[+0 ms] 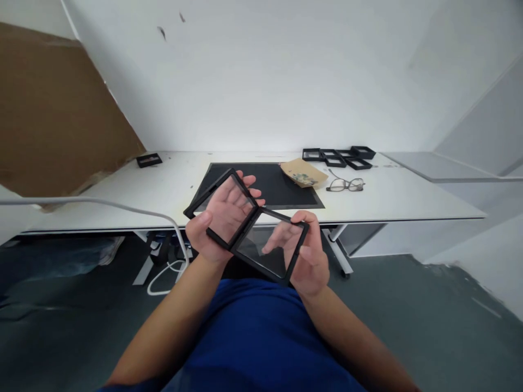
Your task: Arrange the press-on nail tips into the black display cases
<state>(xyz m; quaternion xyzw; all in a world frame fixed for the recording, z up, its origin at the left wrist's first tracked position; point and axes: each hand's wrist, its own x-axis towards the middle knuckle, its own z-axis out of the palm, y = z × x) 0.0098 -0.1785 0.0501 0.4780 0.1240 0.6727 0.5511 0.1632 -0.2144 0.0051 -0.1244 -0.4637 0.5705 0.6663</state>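
Note:
Both my hands hold a hinged display frame with black borders and clear see-through panes. It is unfolded into two halves that meet at the hinge, tilted above the front edge of the table. My left hand supports the left half, its thumb at the lower border and its fingers behind the pane. My right hand grips the outer border of the right half, with some fingers showing through the clear film. Nothing is visible between the two halves.
On the white table lies a black mat, with a tan paper piece holding small bits at its right. Eyeglasses, several black frames and a small black box lie farther out. A white cable hangs at left, near brown cardboard.

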